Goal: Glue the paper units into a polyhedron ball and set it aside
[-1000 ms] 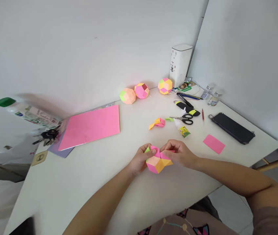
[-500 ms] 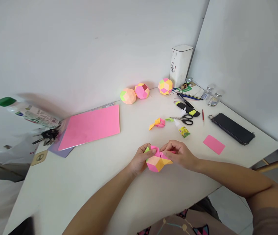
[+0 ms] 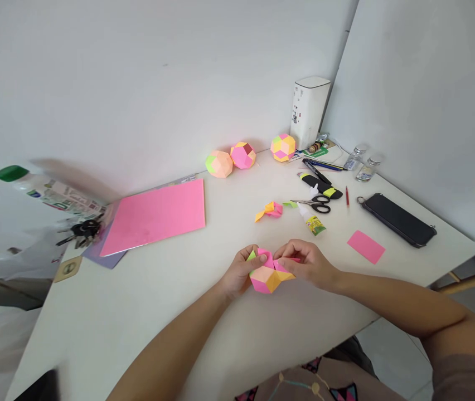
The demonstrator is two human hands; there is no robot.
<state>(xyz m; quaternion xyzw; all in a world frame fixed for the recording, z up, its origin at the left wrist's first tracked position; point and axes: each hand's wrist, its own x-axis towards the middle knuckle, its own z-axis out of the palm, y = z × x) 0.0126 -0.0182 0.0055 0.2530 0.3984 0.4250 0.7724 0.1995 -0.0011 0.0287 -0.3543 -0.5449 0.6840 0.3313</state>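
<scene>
I see left hand (image 3: 237,272) gripping multicoloured paper model (image 3: 266,275) over near part of tabletop (image 3: 170,284); right hand (image 3: 308,264) pinching its right side; lower faces look joined, upper flaps seemingly left open; three rounder paper balls (image 3: 283,147) sit by wall (image 3: 137,83)

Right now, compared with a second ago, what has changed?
Barely anything: the multicoloured faceted paper piece has shifted up very slightly at the bottom. Nothing was picked up or released: the left hand and right hand both still hold it. The black-handled metal scissors lie as before.
</scene>
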